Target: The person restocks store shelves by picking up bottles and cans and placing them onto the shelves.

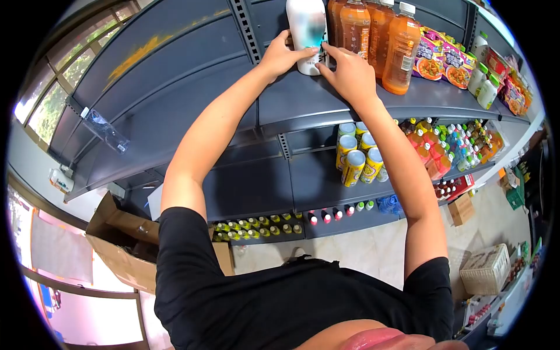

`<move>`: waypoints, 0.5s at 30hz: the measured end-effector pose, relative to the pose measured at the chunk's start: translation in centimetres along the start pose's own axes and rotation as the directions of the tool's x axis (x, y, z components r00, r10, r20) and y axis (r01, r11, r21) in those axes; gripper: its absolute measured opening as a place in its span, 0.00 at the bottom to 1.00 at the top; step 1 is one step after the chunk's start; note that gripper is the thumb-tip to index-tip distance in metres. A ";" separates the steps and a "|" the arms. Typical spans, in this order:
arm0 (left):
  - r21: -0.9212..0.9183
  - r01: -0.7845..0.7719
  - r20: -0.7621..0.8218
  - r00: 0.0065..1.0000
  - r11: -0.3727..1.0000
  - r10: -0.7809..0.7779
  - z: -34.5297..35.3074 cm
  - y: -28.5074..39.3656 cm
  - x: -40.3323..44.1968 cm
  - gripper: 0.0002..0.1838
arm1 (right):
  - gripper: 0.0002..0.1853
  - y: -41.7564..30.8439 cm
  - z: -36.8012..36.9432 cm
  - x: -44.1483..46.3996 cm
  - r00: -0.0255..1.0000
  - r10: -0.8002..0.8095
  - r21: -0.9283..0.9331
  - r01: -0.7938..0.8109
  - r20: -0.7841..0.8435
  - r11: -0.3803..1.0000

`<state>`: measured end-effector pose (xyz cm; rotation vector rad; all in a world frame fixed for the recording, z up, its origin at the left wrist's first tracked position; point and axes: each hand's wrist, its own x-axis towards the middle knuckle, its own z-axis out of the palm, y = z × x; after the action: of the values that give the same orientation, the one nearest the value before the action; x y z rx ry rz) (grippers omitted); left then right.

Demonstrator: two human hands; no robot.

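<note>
A large white bottle (305,23) with a teal and dark print stands on the upper grey shelf (291,105). Around its left side curls my left hand (282,57), the thumb laid across the front. My right hand (353,74) grips the same bottle from the right, with fingers and thumb against its lower part. Just right of the bottle, close to my right hand, are several bottles of orange drink (400,52) with white caps. The bottle's back and some of my fingertips are hidden.
Purple snack packets (429,58) and green-capped white bottles (487,92) stand farther right. Yellow cans (353,168) sit one shelf below. A clear plastic bottle (105,129) lies at left. On the floor are an open cardboard box (122,256) and a white basket (485,269).
</note>
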<state>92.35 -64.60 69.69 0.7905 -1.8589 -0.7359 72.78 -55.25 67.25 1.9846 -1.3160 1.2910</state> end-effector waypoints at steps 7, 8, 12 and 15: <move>-0.014 -0.011 0.038 0.999 1.000 0.012 0.1 -0.1 -0.1 0.40 | 0.16 -0.1 -0.3 0.0 0.995 0.099 0.036 -0.100 0.017 0.994; -0.051 -0.021 0.044 0.999 0.998 0.023 0.1 -0.5 -0.1 0.41 | 0.14 -0.2 -0.3 0.1 0.991 0.126 0.049 -0.128 0.038 0.991; 0.035 -0.175 0.005 0.985 0.984 0.175 -0.1 -2.0 -0.3 0.50 | 0.12 0.3 0.3 0.4 0.989 -0.049 0.209 0.019 0.140 0.978; 0.147 -0.146 -0.052 0.986 0.978 0.155 0.3 -1.8 -0.5 0.50 | 0.13 -0.2 -0.4 0.3 0.987 -0.123 0.415 0.071 0.101 0.907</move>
<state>92.63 -65.25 67.93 0.7443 -1.9064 -0.4808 72.80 -55.04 67.77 2.4178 -1.0413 1.5134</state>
